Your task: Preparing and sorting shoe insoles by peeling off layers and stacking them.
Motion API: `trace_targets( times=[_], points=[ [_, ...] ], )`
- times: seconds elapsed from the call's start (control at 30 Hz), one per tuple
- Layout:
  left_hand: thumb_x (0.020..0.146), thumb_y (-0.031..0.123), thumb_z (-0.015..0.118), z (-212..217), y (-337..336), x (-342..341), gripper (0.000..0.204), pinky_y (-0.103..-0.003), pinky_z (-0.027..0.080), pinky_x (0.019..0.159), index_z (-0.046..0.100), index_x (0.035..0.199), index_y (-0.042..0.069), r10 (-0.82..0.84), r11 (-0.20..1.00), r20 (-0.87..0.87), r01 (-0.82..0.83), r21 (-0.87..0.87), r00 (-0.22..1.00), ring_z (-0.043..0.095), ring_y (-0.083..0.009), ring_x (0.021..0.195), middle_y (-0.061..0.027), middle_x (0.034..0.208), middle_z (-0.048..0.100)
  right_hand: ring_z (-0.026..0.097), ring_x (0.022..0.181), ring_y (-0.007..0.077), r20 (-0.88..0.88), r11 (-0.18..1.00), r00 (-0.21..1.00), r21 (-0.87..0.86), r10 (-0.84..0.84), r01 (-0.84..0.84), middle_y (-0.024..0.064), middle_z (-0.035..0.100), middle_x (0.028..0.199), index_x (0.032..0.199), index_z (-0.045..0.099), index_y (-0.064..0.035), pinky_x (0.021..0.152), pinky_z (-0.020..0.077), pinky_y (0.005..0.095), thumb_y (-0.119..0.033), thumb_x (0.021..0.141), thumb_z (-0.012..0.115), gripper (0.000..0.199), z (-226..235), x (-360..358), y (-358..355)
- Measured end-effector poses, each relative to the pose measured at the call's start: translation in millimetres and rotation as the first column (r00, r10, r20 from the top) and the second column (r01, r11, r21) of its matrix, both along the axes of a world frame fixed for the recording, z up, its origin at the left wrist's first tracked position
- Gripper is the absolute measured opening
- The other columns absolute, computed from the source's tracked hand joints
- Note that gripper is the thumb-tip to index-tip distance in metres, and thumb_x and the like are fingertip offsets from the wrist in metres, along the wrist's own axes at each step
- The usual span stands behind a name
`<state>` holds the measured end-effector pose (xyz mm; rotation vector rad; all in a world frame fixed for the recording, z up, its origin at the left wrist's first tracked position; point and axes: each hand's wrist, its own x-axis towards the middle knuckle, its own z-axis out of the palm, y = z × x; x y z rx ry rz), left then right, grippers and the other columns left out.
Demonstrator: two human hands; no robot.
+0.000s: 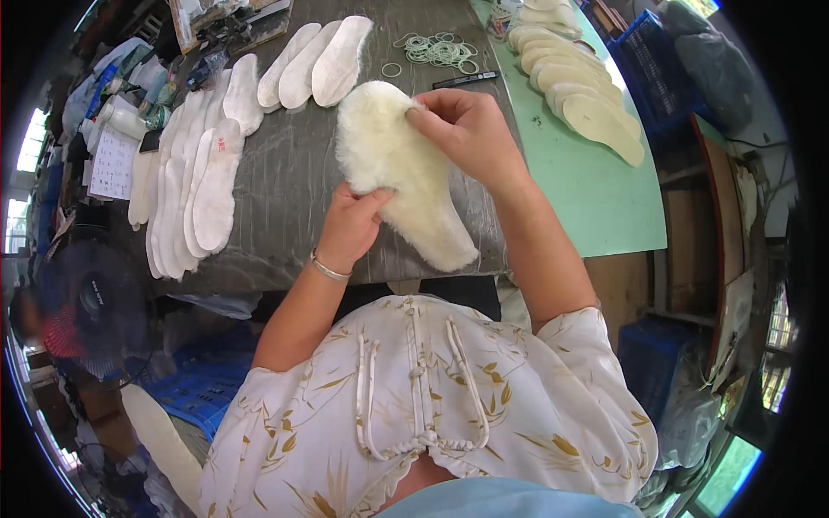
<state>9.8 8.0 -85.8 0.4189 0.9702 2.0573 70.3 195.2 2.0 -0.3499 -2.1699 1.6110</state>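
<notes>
A cream fleecy insole [393, 160] was gripped by both hands above the near part of the dark table [289, 194]. Its near left edge was pinched by the left hand [352, 226], with the thumb laid on the pile and the fingers tucked beneath. The far right edge was clasped by the right hand [466, 138] between thumb and bent fingers (how tightly could not be told). A dense, fluffy surface was shown, its outline broad and rounded at the far end and narrowed toward the near right. The insole was thus stretched between the hands, its narrow end left unsupported to the right of the left hand. Pale rubber bands [440, 52] were heaped beyond it, and overlapping insoles [580, 91] were spread on a smooth green mat [596, 211] at right.
</notes>
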Motion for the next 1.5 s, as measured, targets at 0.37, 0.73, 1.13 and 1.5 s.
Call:
trace_targets(
  times=[0.37,0.73,1.13,1.5],
  points=[
    [0.092,-0.002,0.056,-3,2,2,0.033,-0.036,0.052,0.094,0.055,0.126,-0.002,-0.011,1.000,0.031,0.011,0.003,0.999,0.063,-0.0205,0.110,-0.0118,0.120,0.064,0.063,0.075,0.0084,0.016,0.989,1.000,0.145,0.012,-0.014,0.0072,0.073,0.087,0.107,0.071,0.0046,0.069,0.0519,0.0250,-0.020,0.088,0.069,0.031,2,7,-1],
    [0.084,0.016,0.074,52,18,-29,0.037,-0.030,0.053,0.083,0.064,0.114,-0.003,-0.051,0.945,-0.292,-0.048,-0.322,0.955,0.067,-0.0162,0.094,-0.0087,0.107,0.069,0.058,0.071,0.0076,0.203,0.969,0.979,0.242,-0.005,-0.045,0.0081,0.071,0.080,0.101,0.071,0.0059,0.066,0.0501,0.0272,-0.019,0.088,0.066,0.028,-2,14,-4],
    [0.083,0.010,0.074,51,28,-23,0.028,-0.028,0.056,0.072,0.068,0.106,-0.005,0.096,0.927,-0.218,-0.167,-0.335,0.971,0.069,-0.0151,0.083,-0.0097,0.099,0.071,0.066,0.074,0.0199,-0.265,0.782,0.964,0.600,-0.005,0.169,0.0060,0.067,0.089,0.094,0.073,-0.0045,0.065,0.0528,0.0305,-0.003,0.081,0.072,0.013,-9,25,-11],
    [0.080,0.011,0.074,51,32,-16,0.024,-0.027,0.055,0.069,0.071,0.100,-0.003,0.110,0.870,-0.449,-0.305,-0.388,0.886,0.067,-0.0110,0.078,-0.0067,0.092,0.072,0.066,0.065,0.0218,-0.160,0.642,0.987,0.758,0.009,0.117,0.0046,0.065,0.079,0.084,0.067,-0.0055,0.058,0.0524,0.0322,-0.006,0.079,0.071,0.006,-19,16,-11]
  ],
)
